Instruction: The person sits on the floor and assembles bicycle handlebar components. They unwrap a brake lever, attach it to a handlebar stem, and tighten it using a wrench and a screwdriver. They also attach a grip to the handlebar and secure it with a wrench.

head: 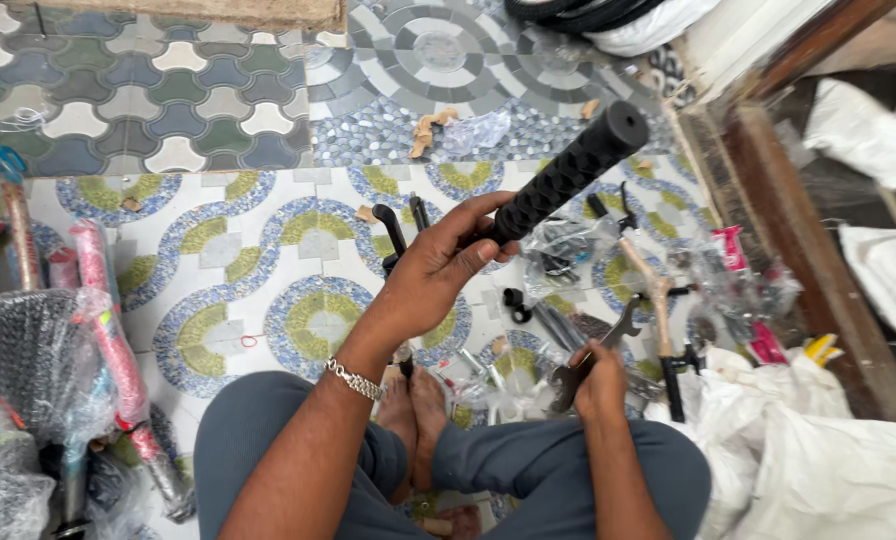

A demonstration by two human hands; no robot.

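A black rubber grip (568,172) is held up at about one o'clock from the left hand (438,270), whose fingers are clenched around its lower end; the grip is slanted, with its closed round cap pointing toward two o'clock. It is judged light and slightly soft, its ribbed, knobbly surface giving good purchase, so it is best held around the middle of the ribbing rather than at the smooth cap. The right hand (600,378), at five o'clock from the grip, is closed on a flat metal wrench (608,340), judged stiff, heavy for its size and smooth. Bagged small parts (568,250) in thin crinkled plastic are scattered over the patterned tile floor (268,250) between the hands
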